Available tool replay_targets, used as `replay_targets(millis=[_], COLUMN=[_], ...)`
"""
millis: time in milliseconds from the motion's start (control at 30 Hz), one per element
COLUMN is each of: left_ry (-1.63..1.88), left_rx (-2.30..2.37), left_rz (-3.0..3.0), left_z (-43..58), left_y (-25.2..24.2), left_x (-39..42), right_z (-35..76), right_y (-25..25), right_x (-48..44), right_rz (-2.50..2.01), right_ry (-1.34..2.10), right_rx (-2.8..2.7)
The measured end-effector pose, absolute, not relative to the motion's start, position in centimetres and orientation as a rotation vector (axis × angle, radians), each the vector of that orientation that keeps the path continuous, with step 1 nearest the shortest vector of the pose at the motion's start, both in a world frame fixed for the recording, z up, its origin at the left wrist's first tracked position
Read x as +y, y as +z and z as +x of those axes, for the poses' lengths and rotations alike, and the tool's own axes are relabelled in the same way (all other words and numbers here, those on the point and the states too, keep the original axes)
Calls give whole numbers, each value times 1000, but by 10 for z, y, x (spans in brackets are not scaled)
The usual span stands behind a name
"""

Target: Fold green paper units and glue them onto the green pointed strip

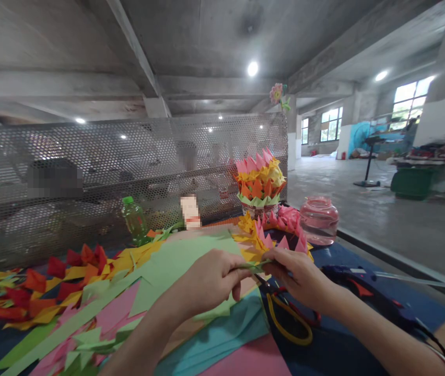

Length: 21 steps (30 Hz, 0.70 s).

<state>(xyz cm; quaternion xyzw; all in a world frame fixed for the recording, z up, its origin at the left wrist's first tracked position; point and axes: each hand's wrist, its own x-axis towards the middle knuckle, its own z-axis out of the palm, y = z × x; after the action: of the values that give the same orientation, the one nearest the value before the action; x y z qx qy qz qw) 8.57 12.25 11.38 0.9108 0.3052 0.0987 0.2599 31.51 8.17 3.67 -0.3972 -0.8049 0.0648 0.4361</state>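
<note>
My left hand [215,274] and my right hand [296,271] meet near the middle of the table. Between them they pinch a small folded piece of green paper [257,267], one hand at each end. Below my left hand lie light green paper sheets [191,248] and blue-green paper [226,326]. Scissors [293,326] with yellow and red handles rest on the dark blue tabletop under my right hand. Just beyond my fingers stands a ring of pink folded paper points [283,241], with yellow folded pieces [247,223] beside it.
Red, orange and yellow folded pieces [46,279] cover the left side. A tiered paper ornament [260,180] stands at the back, near a pink jar [319,222] and a green bottle [134,222]. A glue gun [367,284] lies at right. A perforated metal screen [101,172] rises behind.
</note>
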Motion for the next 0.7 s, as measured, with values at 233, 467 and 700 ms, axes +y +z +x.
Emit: replay_targets(millis=[233, 467, 700], left_ry=[251, 212, 213], left_rx=[894, 915, 931], left_rz=[2572, 2634, 2673], left_z=[89, 96, 97], left_y=[112, 112, 112], left_x=[119, 111, 109], right_z=[311, 305, 304], right_y=[41, 43, 38], right_x=[75, 72, 75], right_rz=[-1000, -994, -1025], right_ry=[222, 288, 293], right_rx=[-1961, -1981, -1986])
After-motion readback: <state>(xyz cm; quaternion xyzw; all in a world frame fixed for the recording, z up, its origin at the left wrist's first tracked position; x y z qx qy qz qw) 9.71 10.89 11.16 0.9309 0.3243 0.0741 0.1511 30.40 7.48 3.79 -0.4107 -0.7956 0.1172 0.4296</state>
